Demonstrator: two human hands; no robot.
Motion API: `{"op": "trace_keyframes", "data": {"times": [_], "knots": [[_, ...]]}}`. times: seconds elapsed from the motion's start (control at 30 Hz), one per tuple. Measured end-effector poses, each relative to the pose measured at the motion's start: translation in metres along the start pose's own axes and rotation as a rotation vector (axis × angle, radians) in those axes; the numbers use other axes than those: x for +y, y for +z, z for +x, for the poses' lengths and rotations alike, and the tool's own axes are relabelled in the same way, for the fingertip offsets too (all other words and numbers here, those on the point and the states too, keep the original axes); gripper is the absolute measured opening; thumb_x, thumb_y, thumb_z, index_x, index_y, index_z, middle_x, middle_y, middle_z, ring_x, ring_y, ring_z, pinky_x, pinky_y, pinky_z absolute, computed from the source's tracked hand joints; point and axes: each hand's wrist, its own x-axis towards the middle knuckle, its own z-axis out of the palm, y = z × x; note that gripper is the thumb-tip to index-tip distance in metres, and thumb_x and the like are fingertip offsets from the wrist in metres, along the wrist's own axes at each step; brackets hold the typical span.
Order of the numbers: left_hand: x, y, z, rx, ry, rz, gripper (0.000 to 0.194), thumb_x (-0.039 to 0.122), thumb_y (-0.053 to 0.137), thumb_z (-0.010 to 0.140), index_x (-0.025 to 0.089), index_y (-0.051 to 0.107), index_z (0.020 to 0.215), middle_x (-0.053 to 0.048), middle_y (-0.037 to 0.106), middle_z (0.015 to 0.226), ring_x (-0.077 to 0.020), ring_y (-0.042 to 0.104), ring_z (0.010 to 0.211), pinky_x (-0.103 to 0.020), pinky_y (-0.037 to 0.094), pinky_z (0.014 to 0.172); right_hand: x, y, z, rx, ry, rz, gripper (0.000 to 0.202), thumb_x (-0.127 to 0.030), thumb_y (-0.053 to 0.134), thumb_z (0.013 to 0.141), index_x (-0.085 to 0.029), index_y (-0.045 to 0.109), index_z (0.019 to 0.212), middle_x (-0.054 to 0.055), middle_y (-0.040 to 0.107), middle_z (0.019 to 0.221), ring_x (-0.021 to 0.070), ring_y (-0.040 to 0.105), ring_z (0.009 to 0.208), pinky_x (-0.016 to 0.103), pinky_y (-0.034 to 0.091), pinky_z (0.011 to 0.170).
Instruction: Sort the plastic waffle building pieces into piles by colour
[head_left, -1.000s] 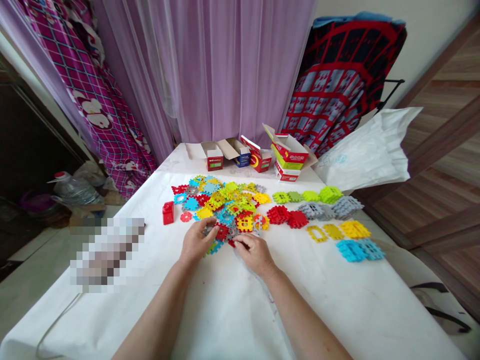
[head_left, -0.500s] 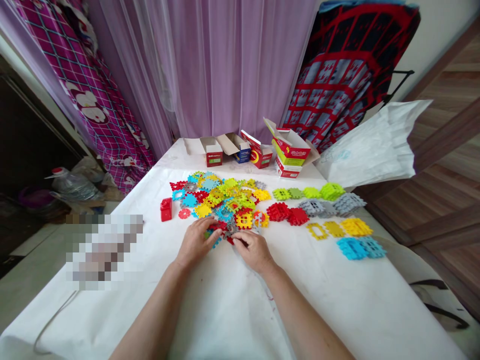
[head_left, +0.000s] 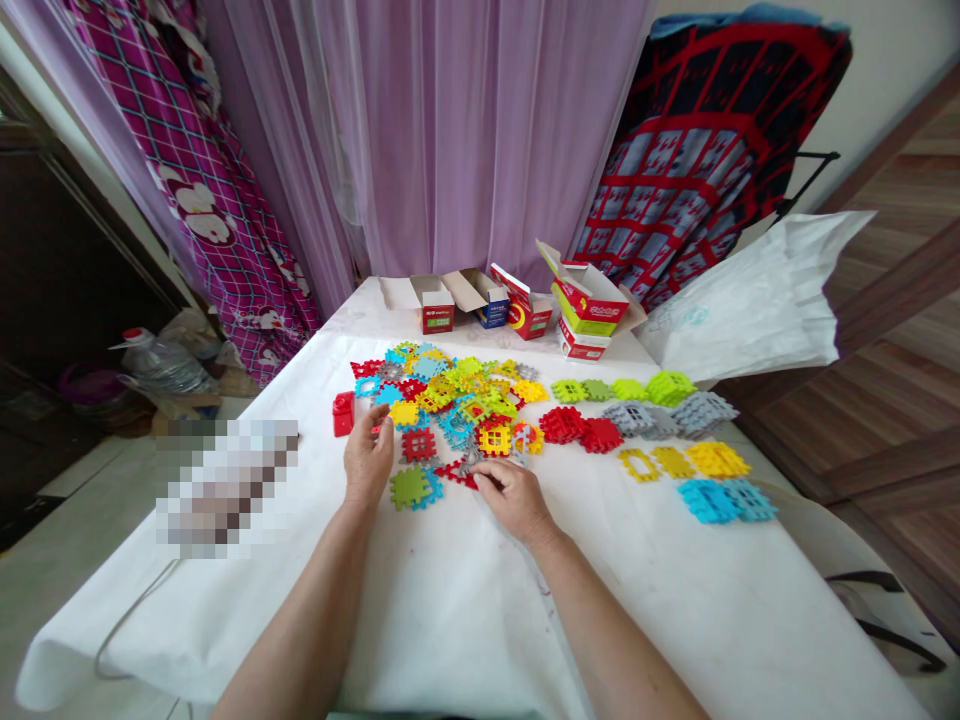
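A mixed heap of flat notched plastic pieces (head_left: 442, 390) lies on the white-covered table. My left hand (head_left: 369, 455) is at the heap's left side by a small red round piece, its fingers partly apart; nothing can be made out in it. At the heap's near edge, my right hand (head_left: 514, 492) has thumb and fingers closed at a red triangular piece (head_left: 459, 474). A green square piece (head_left: 409, 487) overlaps a blue one between the hands. Sorted to the right are red pieces (head_left: 562, 425), grey pieces (head_left: 701, 413), yellow pieces (head_left: 718, 459), blue pieces (head_left: 706, 501) and green pieces (head_left: 669, 387).
Open small boxes (head_left: 437, 318) stand along the table's back, with a stacked red and green box (head_left: 589, 318) at their right. A red block (head_left: 343, 413) sits left of the heap. A white bag (head_left: 750, 300) is at the back right.
My left hand has moved left, away from the near pieces, uncovering the green square and a red window piece. My right hand stays near the red triangular piece. The view has shifted slightly.
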Motion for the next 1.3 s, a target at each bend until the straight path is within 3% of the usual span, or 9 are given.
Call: {"op": "trace_keyframes", "data": {"times": [0.1,0.23,0.33,0.47,0.73,0.87,1.03,1.13,1.3], "knots": [[-0.004,-0.007,0.004,-0.05,-0.028,0.004,0.042,0.044,0.048,0.087,0.019,0.062,0.117,-0.011,0.069,0.116,-0.0227,0.064,0.106,-0.038,0.051,0.092,-0.003,-0.003,-0.003,-0.005,-0.005,-0.011,0.019,-0.02,0.055,0.085,-0.024,0.072,0.092,0.002,0.073,0.087,0.0159,0.066,0.078,0.027,0.052,0.075],[-0.012,-0.025,-0.015,-0.327,0.233,0.296,0.082,0.06,0.067,0.072,0.023,0.045,0.142,-0.015,0.042,0.151,-0.0337,0.036,0.14,-0.052,0.033,0.111,-0.009,-0.008,-0.008,-0.057,-0.039,-0.169,0.027,-0.022,0.067,0.077,-0.024,0.069,0.103,0.004,0.07,0.098,0.0183,0.064,0.088,0.029,0.051,0.082],[-0.016,-0.032,-0.039,-0.503,0.346,0.518,0.107,0.064,0.075,0.06,0.025,0.032,0.15,-0.018,0.027,0.158,-0.0411,0.02,0.146,-0.062,0.022,0.112,-0.012,-0.006,-0.006,-0.06,-0.038,-0.305,0.027,-0.024,0.068,0.078,-0.024,0.067,0.105,0.006,0.069,0.104,0.0212,0.062,0.099,0.032,0.048,0.09],[-0.013,-0.025,-0.045,-0.476,0.33,0.675,0.101,0.064,0.069,0.068,0.023,0.029,0.152,-0.019,0.022,0.16,-0.0402,0.015,0.147,-0.063,0.017,0.113,-0.008,0.003,0.005,-0.017,0.064,-0.357,0.022,-0.021,0.063,0.083,-0.024,0.067,0.105,0.002,0.07,0.091,0.0185,0.064,0.086,0.029,0.048,0.079],[0.001,0.002,-0.006,-0.423,0.264,0.688,0.101,0.07,0.058,0.074,0.015,0.025,0.152,-0.023,0.021,0.159,-0.04,0.021,0.146,-0.06,0.019,0.114,0.004,0.013,0.012,0.127,0.132,-0.404,0.019,-0.017,0.054,0.084,-0.023,0.067,0.096,0.004,0.071,0.093,0.0178,0.063,0.085,0.026,0.046,0.073],[0.005,0.008,0.003,-0.458,0.24,0.67,0.1,0.068,0.059,0.076,0.016,0.023,0.153,-0.022,0.027,0.157,-0.0382,0.023,0.145,-0.061,0.016,0.114,0.007,0.014,0.01,0.132,0.104,-0.398,0.02,-0.017,0.052,0.084,-0.023,0.067,0.097,0.003,0.07,0.091,0.0175,0.063,0.084,0.026,0.046,0.074],[0.0,0.003,-0.005,-0.478,0.323,0.611,0.103,0.068,0.06,0.075,0.017,0.019,0.154,-0.022,0.025,0.158,-0.0363,0.022,0.146,-0.058,0.016,0.115,0.005,0.01,0.01,0.218,-0.009,-0.465,0.019,-0.022,0.056,0.085,-0.02,0.067,0.1,0.008,0.066,0.102,0.0222,0.058,0.099,0.033,0.043,0.09],[-0.002,0.003,-0.015,-0.478,0.357,0.615,0.107,0.072,0.062,0.07,0.019,0.021,0.154,-0.022,0.019,0.16,-0.0395,0.016,0.147,-0.06,0.015,0.114,0.005,0.009,0.017,0.283,0.038,-0.569,0.025,-0.031,0.064,0.081,-0.019,0.066,0.103,0.013,0.062,0.114,0.028,0.052,0.109,0.042,0.038,0.094],[0.011,0.021,-0.02,-0.508,0.289,0.663,0.103,0.07,0.058,0.074,0.018,0.021,0.154,-0.022,0.016,0.16,-0.0412,0.012,0.147,-0.069,0.01,0.111,0.01,0.017,0.041,0.204,0.115,-0.596,0.024,-0.035,0.066,0.082,-0.021,0.065,0.102,0.01,0.063,0.113,0.0274,0.053,0.106,0.04,0.036,0.088]]}}
